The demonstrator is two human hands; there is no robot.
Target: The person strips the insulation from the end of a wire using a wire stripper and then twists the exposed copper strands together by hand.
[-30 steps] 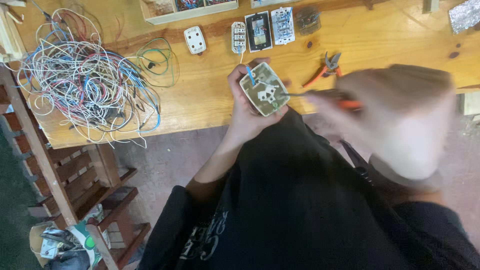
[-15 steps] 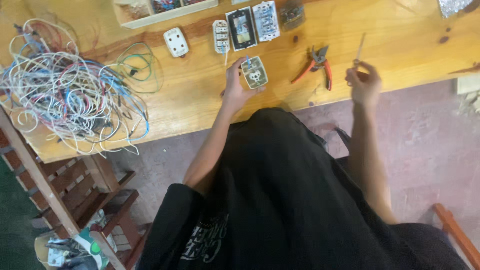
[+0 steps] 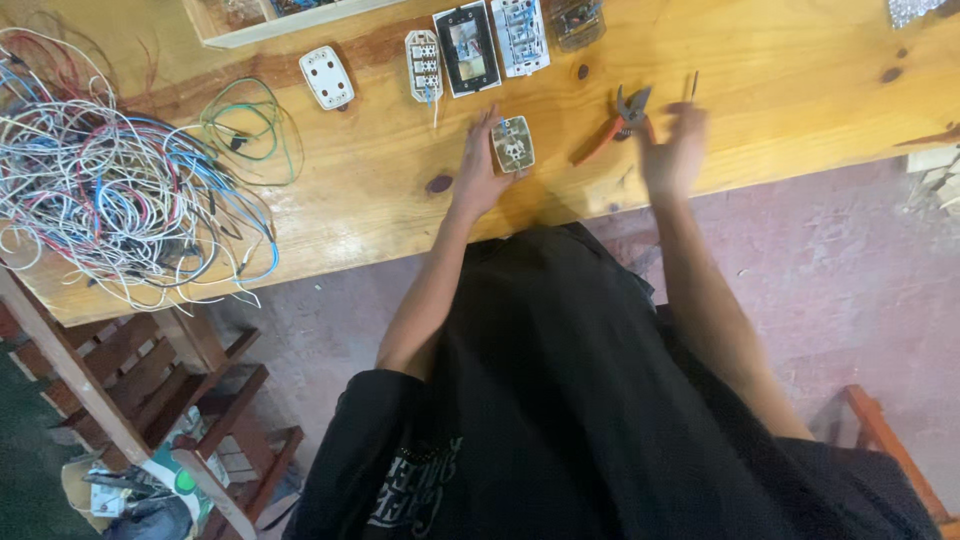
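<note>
Left hand [image 3: 478, 172] is lying on the wooden workbench [image 3: 780, 90] with fingers curled round the side of a small socket module [image 3: 512, 144], which is resting back-side up on the bench top, terminals and a bit of light wire showing. Grip looks loose, more steadying than clamping.

Right hand [image 3: 672, 155] is hovering near the bench edge, well apart from the left, fingers pinched on a thin screwdriver [image 3: 692, 88] whose shaft is pointing away from the body (hand is motion-blurred, so the exact hold cannot be told). The tip is not touching the module.

Just beside the right hand, orange-handled pliers [image 3: 612, 125] are lying on the bench, untouched.

Further out, a row of other fittings: a white socket plate [image 3: 328, 77], a narrow white switch module [image 3: 424, 65], a black-framed plate [image 3: 466, 48] and a white switch unit [image 3: 520, 34], all apart from the hands. Far left, a large tangle of coloured wires [image 3: 110, 190] and a small green wire coil [image 3: 250, 125].

Progress, as judged: the module is open at the back and not joined to any long wire; the tool is in hand but not applied. Work on its terminals appears unfinished, and the neighbouring fittings are sitting unwired.
</note>
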